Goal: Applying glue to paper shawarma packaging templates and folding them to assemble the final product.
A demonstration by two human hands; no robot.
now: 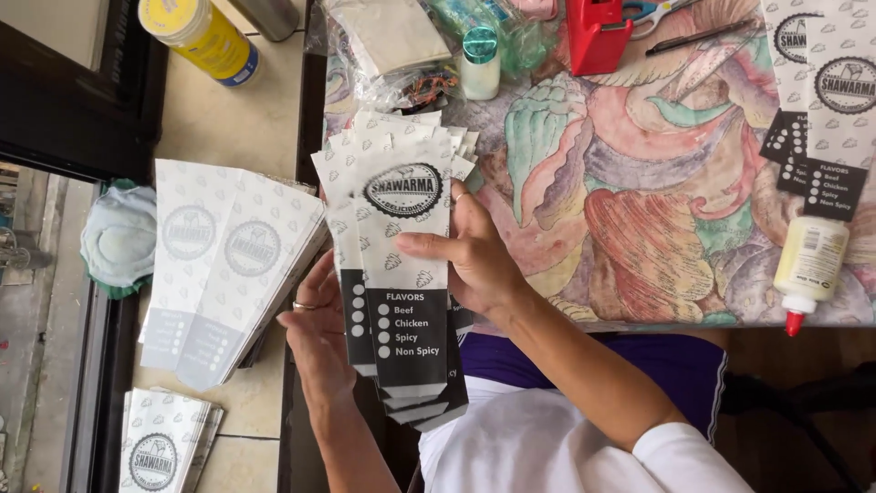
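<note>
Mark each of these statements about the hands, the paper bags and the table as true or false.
1. Both hands hold a fanned stack of printed paper bags. True.
2. The left hand wears a ring. True.
3. The glue bottle has a blue tip. False: its tip is red.
4. The yellow canister stands upright on the patterned tablecloth. False: it lies on its side on the plain beige surface to the left.
5. The right hand has its thumb across the front bag. True.
</note>
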